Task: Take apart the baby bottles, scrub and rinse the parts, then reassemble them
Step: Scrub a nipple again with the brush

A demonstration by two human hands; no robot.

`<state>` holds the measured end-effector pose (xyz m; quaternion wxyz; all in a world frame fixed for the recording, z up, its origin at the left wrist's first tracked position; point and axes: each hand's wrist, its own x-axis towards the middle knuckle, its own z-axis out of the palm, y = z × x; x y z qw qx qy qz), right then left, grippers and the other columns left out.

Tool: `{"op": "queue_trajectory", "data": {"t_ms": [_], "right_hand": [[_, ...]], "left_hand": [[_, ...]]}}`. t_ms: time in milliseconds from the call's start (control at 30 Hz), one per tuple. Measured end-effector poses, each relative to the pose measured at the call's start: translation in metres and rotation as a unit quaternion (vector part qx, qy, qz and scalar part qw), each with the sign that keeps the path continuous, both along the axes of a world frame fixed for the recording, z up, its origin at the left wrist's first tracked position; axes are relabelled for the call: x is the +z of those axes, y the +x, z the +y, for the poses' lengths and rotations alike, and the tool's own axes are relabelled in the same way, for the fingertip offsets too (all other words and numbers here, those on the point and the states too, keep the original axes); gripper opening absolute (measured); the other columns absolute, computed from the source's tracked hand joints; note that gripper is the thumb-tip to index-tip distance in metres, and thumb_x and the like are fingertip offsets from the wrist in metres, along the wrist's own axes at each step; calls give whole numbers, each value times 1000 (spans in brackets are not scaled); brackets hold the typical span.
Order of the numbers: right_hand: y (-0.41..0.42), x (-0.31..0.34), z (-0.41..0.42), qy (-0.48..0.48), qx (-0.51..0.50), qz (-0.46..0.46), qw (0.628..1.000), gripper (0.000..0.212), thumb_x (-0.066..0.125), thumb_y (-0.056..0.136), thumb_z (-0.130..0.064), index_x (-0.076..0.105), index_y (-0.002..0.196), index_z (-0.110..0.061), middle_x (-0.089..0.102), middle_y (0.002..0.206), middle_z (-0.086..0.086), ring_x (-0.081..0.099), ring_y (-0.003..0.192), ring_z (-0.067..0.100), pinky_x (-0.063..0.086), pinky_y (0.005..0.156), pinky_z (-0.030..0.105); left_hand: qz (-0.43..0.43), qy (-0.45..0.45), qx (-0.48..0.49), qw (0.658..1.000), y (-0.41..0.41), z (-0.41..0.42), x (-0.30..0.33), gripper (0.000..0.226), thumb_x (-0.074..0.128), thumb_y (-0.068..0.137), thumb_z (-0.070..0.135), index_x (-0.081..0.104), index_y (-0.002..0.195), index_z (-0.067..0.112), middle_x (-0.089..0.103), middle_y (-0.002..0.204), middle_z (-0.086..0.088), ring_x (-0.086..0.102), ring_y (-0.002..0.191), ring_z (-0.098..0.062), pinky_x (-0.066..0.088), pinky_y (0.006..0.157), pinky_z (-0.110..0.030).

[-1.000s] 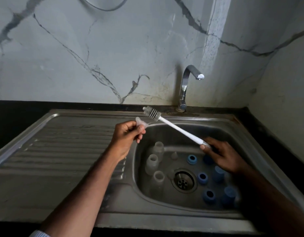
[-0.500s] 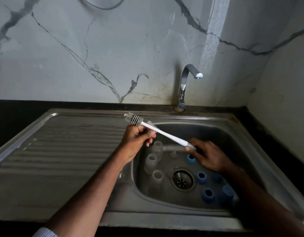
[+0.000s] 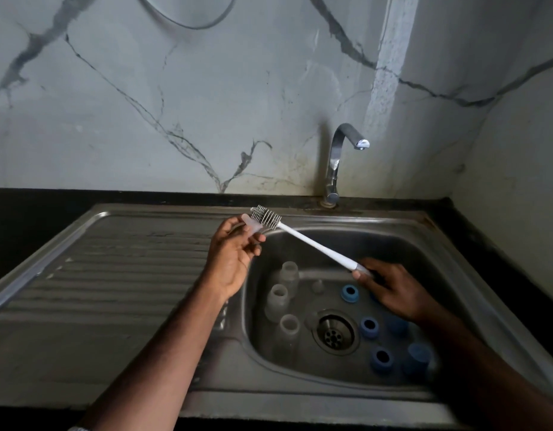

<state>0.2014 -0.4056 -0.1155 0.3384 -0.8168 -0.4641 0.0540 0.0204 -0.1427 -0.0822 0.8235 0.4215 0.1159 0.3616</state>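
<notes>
My left hand (image 3: 234, 253) pinches a clear silicone nipple (image 3: 251, 225) above the sink's left rim. My right hand (image 3: 393, 290) grips the white handle of a bottle brush (image 3: 312, 244), whose bristle head lies against the nipple. Down in the steel sink basin (image 3: 424, 253) stand three clear bottle bodies (image 3: 278, 301) at the left. Another clear nipple (image 3: 317, 286) sits behind the drain. Several blue collars and caps (image 3: 369, 327) lie at the right, some partly hidden under my right arm.
A chrome tap (image 3: 338, 160) rises behind the basin, with no water running. The ribbed steel drainboard (image 3: 113, 275) spreads to the left. The drain (image 3: 334, 332) sits mid-basin. A marble-patterned wall stands behind, and a wall corner closes in at the right.
The brush head has slid back to the right along the nipple after reaching further left half a second ago. My left hand holds nearly the same spot.
</notes>
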Motion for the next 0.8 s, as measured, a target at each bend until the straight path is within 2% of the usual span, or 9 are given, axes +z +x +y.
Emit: {"op": "queue_trajectory", "data": {"t_ms": [133, 233, 300, 367, 467, 533, 600, 700, 800], "right_hand": [[-1, -3, 6, -24, 12, -24, 999, 39, 42, 91, -71, 61, 106, -40, 68, 82, -13, 66, 76, 1, 56, 71, 32], [0, -3, 3, -11, 13, -15, 1000, 38, 44, 90, -70, 62, 106, -41, 69, 82, -13, 67, 77, 1, 57, 71, 33], [1, -2, 1, 6, 26, -5, 1000, 41, 45, 92, -69, 64, 108, -37, 70, 86, -10, 69, 80, 5, 58, 74, 38], [-2, -3, 4, 5, 36, -10, 999, 43, 42, 92, -73, 64, 106, -38, 70, 84, -11, 69, 79, 7, 58, 73, 40], [-11, -2, 13, 11, 28, -12, 999, 37, 42, 93, -70, 61, 100, -39, 65, 74, -11, 65, 70, 7, 55, 65, 35], [-17, 5, 17, 24, 19, -4, 1000, 35, 44, 93, -62, 62, 104, -35, 65, 74, -7, 65, 69, 7, 53, 63, 29], [-13, 8, 10, 39, 7, 9, 999, 36, 45, 93, -56, 63, 109, -30, 66, 77, -5, 65, 71, 7, 53, 64, 27], [-6, 5, 1, 19, 13, 1, 1000, 45, 42, 94, -68, 65, 107, -32, 69, 80, -4, 67, 73, 8, 57, 69, 39], [-12, -3, 12, 3, 30, -10, 999, 53, 38, 92, -76, 65, 102, -31, 67, 75, -5, 67, 71, 9, 55, 68, 41]], "left_hand": [[-10, 9, 69, 998, 2, 0, -3, 11, 60, 87, -6, 62, 94, 2, 70, 74, -7, 67, 68, -16, 56, 66, -23], [2, 36, 114, 993, 4, 4, -8, 21, 65, 86, -7, 63, 107, -9, 72, 77, -9, 67, 71, -17, 57, 69, -24], [11, 64, 132, 989, 4, 9, -11, 24, 65, 87, -7, 62, 111, -10, 73, 78, -10, 68, 70, -18, 57, 68, -26], [20, 109, 131, 985, 6, 6, -13, 18, 63, 89, -9, 62, 106, -10, 73, 76, -10, 68, 65, -18, 57, 66, -26], [32, 168, 99, 980, 12, -10, -12, 8, 61, 90, -8, 66, 97, -7, 74, 76, -11, 67, 59, -19, 57, 63, -26], [26, 174, 91, 980, 13, -13, -11, 9, 60, 91, -7, 68, 94, -2, 74, 76, -11, 67, 60, -19, 57, 63, -26], [15, 144, 106, 984, 10, -4, -9, 8, 60, 92, -6, 67, 96, -7, 73, 77, -12, 66, 63, -18, 56, 64, -26], [25, 123, 120, 985, 7, 7, -12, 12, 59, 93, -5, 64, 99, -14, 73, 76, -11, 66, 62, -17, 56, 63, -24], [44, 166, 85, 981, 11, -7, -14, 9, 57, 94, -4, 66, 94, -7, 73, 74, -10, 67, 59, -18, 56, 60, -25]]}}
